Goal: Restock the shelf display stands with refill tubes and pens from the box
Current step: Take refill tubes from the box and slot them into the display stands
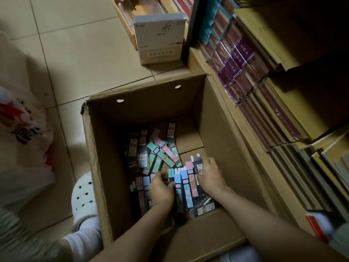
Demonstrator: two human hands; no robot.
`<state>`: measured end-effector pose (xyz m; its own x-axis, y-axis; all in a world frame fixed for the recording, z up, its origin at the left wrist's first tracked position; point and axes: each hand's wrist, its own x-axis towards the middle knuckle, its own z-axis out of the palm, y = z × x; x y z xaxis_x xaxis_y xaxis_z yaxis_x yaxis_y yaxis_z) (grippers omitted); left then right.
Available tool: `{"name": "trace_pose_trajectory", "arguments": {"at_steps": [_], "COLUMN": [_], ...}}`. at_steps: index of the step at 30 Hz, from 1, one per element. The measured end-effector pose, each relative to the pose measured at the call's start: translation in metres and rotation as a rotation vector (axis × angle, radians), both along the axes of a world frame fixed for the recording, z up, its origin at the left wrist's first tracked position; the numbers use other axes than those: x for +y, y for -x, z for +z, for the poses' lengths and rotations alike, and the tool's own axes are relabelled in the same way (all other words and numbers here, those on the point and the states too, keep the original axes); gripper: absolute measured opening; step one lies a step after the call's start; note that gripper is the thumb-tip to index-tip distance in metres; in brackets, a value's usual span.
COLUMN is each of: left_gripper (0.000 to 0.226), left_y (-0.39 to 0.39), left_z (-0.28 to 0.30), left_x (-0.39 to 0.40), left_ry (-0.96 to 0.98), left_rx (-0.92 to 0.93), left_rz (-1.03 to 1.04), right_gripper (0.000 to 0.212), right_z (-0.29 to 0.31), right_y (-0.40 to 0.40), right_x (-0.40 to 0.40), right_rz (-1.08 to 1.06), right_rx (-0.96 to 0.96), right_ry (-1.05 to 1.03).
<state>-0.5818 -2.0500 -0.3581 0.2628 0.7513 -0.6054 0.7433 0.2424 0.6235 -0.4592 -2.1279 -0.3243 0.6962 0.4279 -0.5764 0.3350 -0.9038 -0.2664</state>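
Reaching down into the cardboard box (105, 148), both hands work at a bunched row of refill tubes (184, 188) near its 6 o'clock wall. The left hand (161, 188) has its fingers curled around the left end of the bunch, thumb side against a blue tube. The right hand (210, 173) curls over the right end, its fingers gripping a dark tube and a pink one whose white caps point toward 12 o'clock. Between the two hands stand blue, teal and pink tubes, side by side and touching.

More loose tubes (160, 152) lie in a heap on the box floor toward 12 o'clock of the hands: mint, salmon, black and grey ones, crossing each other at angles. Their labels are too small to read; a red patch on the dark tube in the right hand seems to say "100", though I can't be sure.

At 12 o'clock outside the box, a white carton (160, 35) stands on the tiled floor (75, 50), printed with Chinese characters that I can't make out. At 3 o'clock, shelves (217, 103) hold wrapped purple-banded notebooks (238, 59). At 8 o'clock a white clog (84, 197) rests beside the box, and a plastic bag (22, 140) sits at 9 o'clock.
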Motion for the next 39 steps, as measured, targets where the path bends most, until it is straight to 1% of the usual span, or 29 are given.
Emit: {"name": "trace_pose_trajectory", "arguments": {"at_steps": [5, 8, 9, 11, 13, 15, 17, 20, 24, 27, 31, 33, 35, 37, 39], "left_gripper": [0.025, 0.014, 0.011, 0.011, 0.013, 0.016, 0.021, 0.025, 0.024, 0.021, 0.021, 0.015, 0.021, 0.027, 0.025], "left_y": [-0.003, -0.008, -0.009, -0.011, -0.012, -0.012, -0.011, -0.007, -0.002, 0.003, 0.009, 0.011, 0.011, 0.011, 0.011], "left_z": [0.000, 0.005, 0.008, 0.013, 0.020, 0.028, 0.037, 0.050, 0.067, 0.073, 0.075, 0.078, 0.078, 0.078, 0.078], "left_x": [0.003, 0.008, 0.010, 0.013, 0.016, 0.016, 0.015, 0.013, 0.011, 0.011, 0.010, 0.009, 0.007, 0.005, 0.004], "left_ry": [0.027, 0.064, 0.106, 0.227, 0.311, 0.393, 0.475, 0.517, 0.628, 0.717, 0.708, 0.666, 0.603, 0.545, 0.483], "left_rx": [-0.005, -0.087, -0.125, -0.228, -0.330, -0.437, -0.525, -0.554, -0.596, -0.613, -0.616, -0.591, -0.534, -0.513, -0.509], "left_rz": [0.165, 0.269, 0.305, 0.365, 0.353, 0.348, 0.353, 0.314, 0.366, 0.453, 0.445, 0.391, 0.325, 0.261, 0.197], "right_gripper": [0.072, 0.071, 0.068, 0.053, 0.038, 0.034, 0.037, 0.045, 0.066, 0.065, 0.060, 0.055, 0.052, 0.050, 0.050], "right_z": [-0.001, -0.004, -0.004, -0.004, -0.001, 0.005, 0.013, 0.026, 0.038, 0.046, 0.056, 0.061, 0.065, 0.067, 0.068], "right_y": [-0.002, 0.000, 0.000, -0.001, -0.004, -0.006, -0.008, -0.009, -0.005, 0.000, 0.004, 0.006, 0.009, 0.012, 0.014], "right_x": [0.005, 0.007, 0.007, 0.005, 0.003, 0.002, 0.004, 0.006, 0.003, 0.001, -0.002, -0.001, 0.001, 0.005, 0.009], "right_rz": [-0.092, -0.091, -0.101, -0.113, -0.122, -0.161, -0.236, -0.332, -0.337, -0.336, -0.328, -0.322, -0.327, -0.304, -0.253], "right_rx": [0.066, 0.104, 0.113, 0.145, 0.185, 0.227, 0.286, 0.364, 0.383, 0.389, 0.398, 0.441, 0.499, 0.536, 0.544], "right_ry": [-0.069, -0.086, -0.090, -0.110, -0.146, -0.197, -0.250, -0.334, -0.404, -0.443, -0.468, -0.474, -0.490, -0.498, -0.499]}}
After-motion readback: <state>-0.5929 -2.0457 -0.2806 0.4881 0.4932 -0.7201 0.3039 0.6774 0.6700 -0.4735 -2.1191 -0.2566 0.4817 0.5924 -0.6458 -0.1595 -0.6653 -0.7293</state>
